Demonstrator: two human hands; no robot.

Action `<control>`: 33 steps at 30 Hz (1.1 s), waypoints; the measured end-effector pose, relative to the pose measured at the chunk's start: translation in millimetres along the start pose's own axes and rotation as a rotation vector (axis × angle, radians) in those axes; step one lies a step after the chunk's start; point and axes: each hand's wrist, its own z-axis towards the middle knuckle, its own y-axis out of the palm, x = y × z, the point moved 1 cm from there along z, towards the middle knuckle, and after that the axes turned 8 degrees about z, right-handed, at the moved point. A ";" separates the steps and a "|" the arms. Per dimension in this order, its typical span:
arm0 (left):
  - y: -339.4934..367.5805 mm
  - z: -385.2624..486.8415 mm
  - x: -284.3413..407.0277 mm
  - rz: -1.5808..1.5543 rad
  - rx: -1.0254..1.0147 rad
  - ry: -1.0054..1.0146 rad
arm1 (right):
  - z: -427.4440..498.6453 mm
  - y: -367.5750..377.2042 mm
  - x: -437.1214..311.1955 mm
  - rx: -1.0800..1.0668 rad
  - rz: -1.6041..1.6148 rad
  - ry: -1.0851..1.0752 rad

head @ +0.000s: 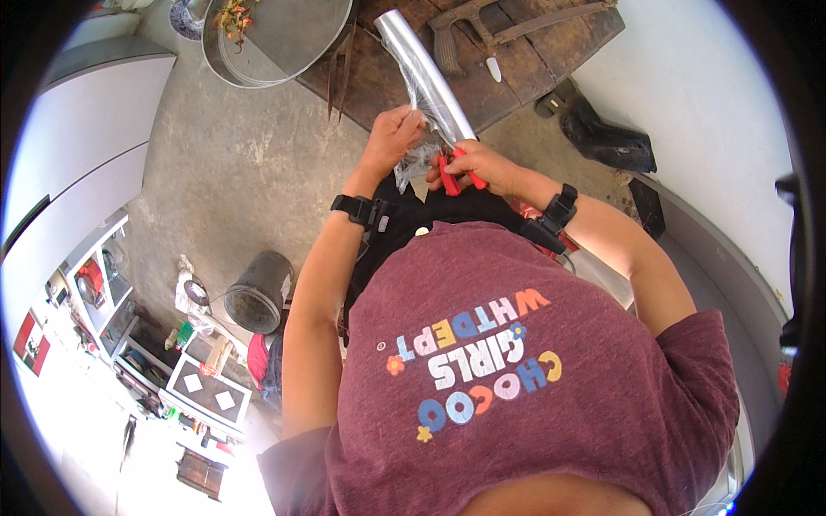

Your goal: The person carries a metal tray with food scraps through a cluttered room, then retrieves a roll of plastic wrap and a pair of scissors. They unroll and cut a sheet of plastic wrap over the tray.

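Observation:
A shiny silver tube (pixel 429 74) slants across the edge of a dark wooden table (pixel 516 90), its near end by my right hand. Torn clear plastic film (pixel 405 64) clings along its left side. My left hand (pixel 395 137) pinches a bunched part of the film beside the tube. In my right hand (pixel 483 169) is a red-handled pair of pliers (pixel 450 177), its jaws pointing up toward the film and tube. Loose crumpled film (pixel 413 166) hangs between my hands above my lap. Whether the jaws grip the film cannot be made out.
A rusty saw (pixel 445 42) and a small white piece (pixel 493 69) lie on the table. At upper left is a round metal-rimmed sieve (pixel 277 82) with dried peppers (pixel 235 22). A black bucket (pixel 258 290) lies on the floor; black boots (pixel 606 138) are at right.

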 end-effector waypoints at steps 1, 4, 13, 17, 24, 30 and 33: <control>-0.2 0.0 -0.1 0.001 -0.001 -0.001 | -0.2 0.0 -0.3 -0.006 -0.002 -0.003; -0.9 0.1 -0.7 -0.057 -0.020 -0.013 | -0.5 0.3 -1.4 -0.010 0.000 -0.005; -6.4 -3.0 2.5 -0.167 -0.065 -0.077 | -2.3 1.5 -3.7 -0.055 -0.006 0.011; -7.7 -4.4 5.6 -0.160 -0.085 -0.056 | -4.4 4.2 -5.2 -0.053 -0.006 0.031; -8.6 -5.1 3.8 -0.159 -0.095 -0.063 | -2.2 3.9 -3.1 -0.036 0.019 0.023; -9.6 -6.3 -1.1 -0.159 -0.075 -0.068 | 0.6 5.1 -3.2 -0.051 0.064 0.010; -10.4 -8.0 0.7 -0.154 -0.069 -0.074 | 3.3 5.1 -1.9 -0.047 0.069 0.014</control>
